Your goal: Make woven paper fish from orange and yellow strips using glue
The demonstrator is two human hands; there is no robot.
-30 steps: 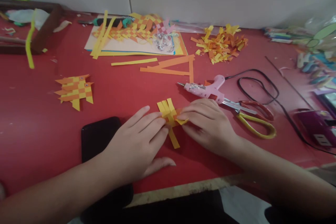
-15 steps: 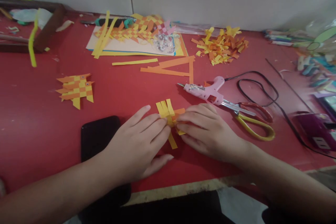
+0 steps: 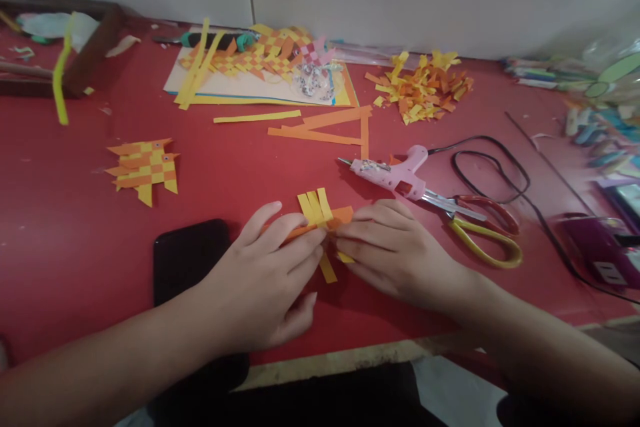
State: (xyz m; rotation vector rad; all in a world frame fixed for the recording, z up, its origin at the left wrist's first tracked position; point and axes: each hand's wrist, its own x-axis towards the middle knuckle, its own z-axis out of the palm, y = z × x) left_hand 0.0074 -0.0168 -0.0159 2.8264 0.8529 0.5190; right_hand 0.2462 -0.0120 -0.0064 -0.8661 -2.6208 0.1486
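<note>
Between my hands are yellow and orange paper strips (image 3: 314,207), crossed over one another as a small weave. Several yellow ends stick up at the back, and one points toward me. My left hand (image 3: 273,273) lies over the left side, its fingertips pressing the strips at the crossing and the thumb apart. An orange strip shows beneath those fingers. My right hand (image 3: 395,250) has its fingers closed over the right side of the weave, hiding much of it.
A pink glue gun (image 3: 390,177) and scissors (image 3: 485,240) lie right of the weave. A finished woven paper fish pair (image 3: 145,170) is at left, beside a black phone (image 3: 190,253). Loose orange strips (image 3: 335,121) and a scrap pile (image 3: 423,90) lie farther back.
My left fingers have shifted slightly over the weave, and the thumb has drawn in. An orange strip now shows beneath the left fingers. My right hand has barely moved.
</note>
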